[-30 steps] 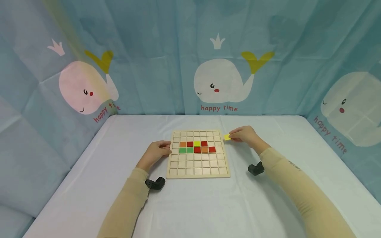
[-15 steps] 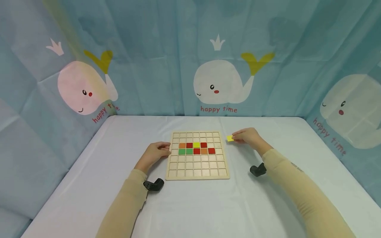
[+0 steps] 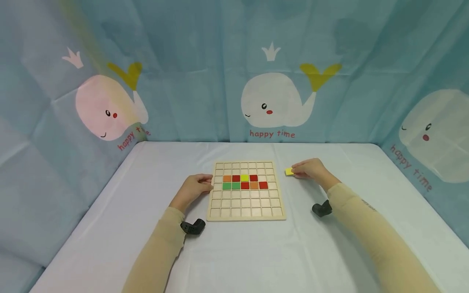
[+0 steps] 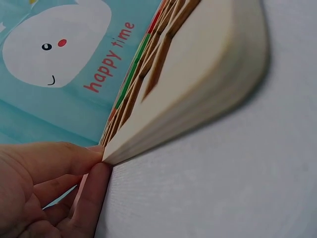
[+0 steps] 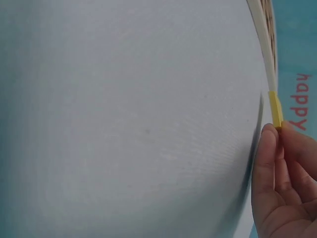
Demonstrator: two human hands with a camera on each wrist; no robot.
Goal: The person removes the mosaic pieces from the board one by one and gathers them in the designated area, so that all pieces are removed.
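In the head view, a square wooden grid board [image 3: 245, 202] lies on the white table, with two rows of coloured tiles set in its cells. The upper row shows orange, red, yellow and red; the lower has green, green, red, orange and red. My left hand [image 3: 191, 190] grips the board's left edge between thumb and finger, which the left wrist view shows close up. Right of the board, my right hand [image 3: 310, 171] pinches a small square yellow tile [image 3: 289, 172] by one side. That tile sticks out past the fingertips [image 5: 268, 138] in the right wrist view, apart from the board.
White cloth covers the table [image 3: 253, 256]. Behind it and along the sides hangs a blue curtain [image 3: 198, 97] printed with whales. A black wrist device [image 3: 193, 226] sits at the left cuff, another black device [image 3: 322, 208] at the right one.
My right hand has drawn a little to the right and towards me with the yellow tile, farther from the board. The left hand stays at the board's edge, and the tiles in the grid are unchanged.
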